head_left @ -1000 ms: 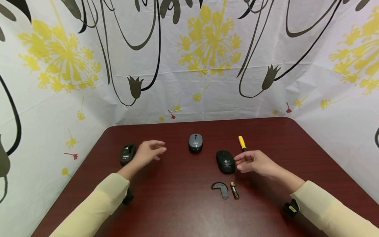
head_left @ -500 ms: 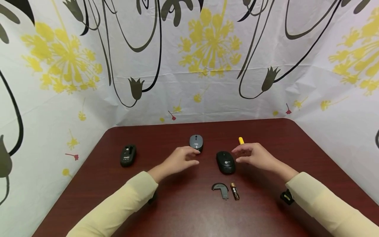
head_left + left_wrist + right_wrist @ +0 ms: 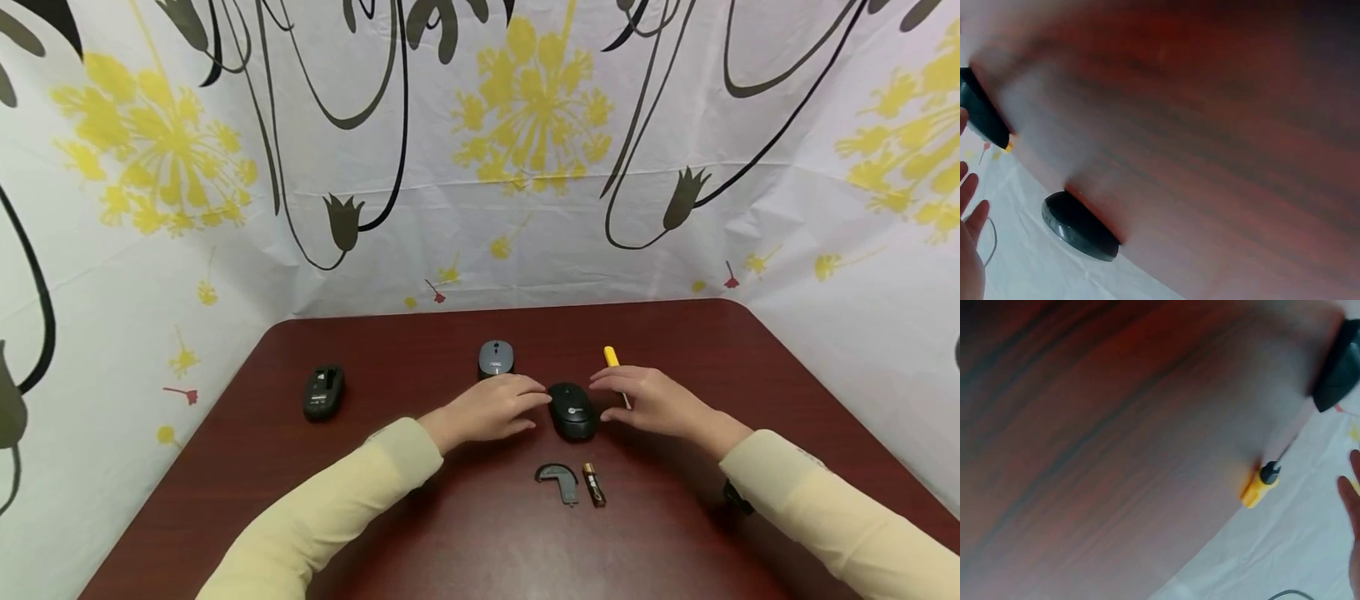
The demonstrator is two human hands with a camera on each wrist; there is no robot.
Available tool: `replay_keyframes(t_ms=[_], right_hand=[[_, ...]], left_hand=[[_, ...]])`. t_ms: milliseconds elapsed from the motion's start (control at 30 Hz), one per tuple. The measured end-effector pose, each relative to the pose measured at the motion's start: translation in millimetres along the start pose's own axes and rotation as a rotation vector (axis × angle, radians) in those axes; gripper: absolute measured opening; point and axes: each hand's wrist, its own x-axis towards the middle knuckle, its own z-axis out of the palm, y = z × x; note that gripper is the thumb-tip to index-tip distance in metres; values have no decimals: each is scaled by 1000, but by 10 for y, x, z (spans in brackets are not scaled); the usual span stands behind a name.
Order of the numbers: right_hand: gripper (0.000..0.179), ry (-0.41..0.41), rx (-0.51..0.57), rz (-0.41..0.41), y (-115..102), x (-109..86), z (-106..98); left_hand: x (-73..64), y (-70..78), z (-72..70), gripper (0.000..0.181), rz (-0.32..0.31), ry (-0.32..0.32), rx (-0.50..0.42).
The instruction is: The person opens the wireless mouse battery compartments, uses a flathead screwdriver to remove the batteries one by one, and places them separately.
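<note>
A black computer mouse [image 3: 572,412] lies on the table between the two hands. My left hand [image 3: 495,407] is at its left side, fingers relaxed and fingertips close to its edge. On its right side my right hand [image 3: 651,402] hovers with thumb and fingers spread apart, holding nothing. In the left wrist view the black mouse [image 3: 982,112] shows at the left edge, near the fingertips. Behind the left hand stands a grey mouse [image 3: 496,357], its front partly covered. A screwdriver with a yellow handle [image 3: 611,357] lies behind the right hand, which hides part of it.
Nearer the front lie a grey curved battery cover [image 3: 561,482] and an AA battery [image 3: 594,485]. At the far left another dark mouse [image 3: 324,393] rests with its underside up. A patterned white cloth [image 3: 480,250] hangs behind the dark red table [image 3: 420,533].
My left hand has moved right, from beside the upturned mouse past the grey one to the black mouse. The right hand has shifted only slightly. The objects lie where they were.
</note>
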Motion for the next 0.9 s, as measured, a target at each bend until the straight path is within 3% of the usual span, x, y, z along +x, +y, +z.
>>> replay_keyframes(t_ms=[200, 533, 700, 900], right_hand=[[53, -9, -116, -229, 69, 4, 53], [49, -50, -229, -438, 152, 39, 87], [38, -37, -245, -509, 211, 49, 118], [36, -37, -249, -539, 239, 55, 134]], left_hand=[[120, -36, 69, 48, 81, -34, 76], [218, -102, 122, 49, 153, -107, 179], [251, -127, 136, 47, 197, -100, 178], [283, -137, 150, 44, 238, -144, 211]])
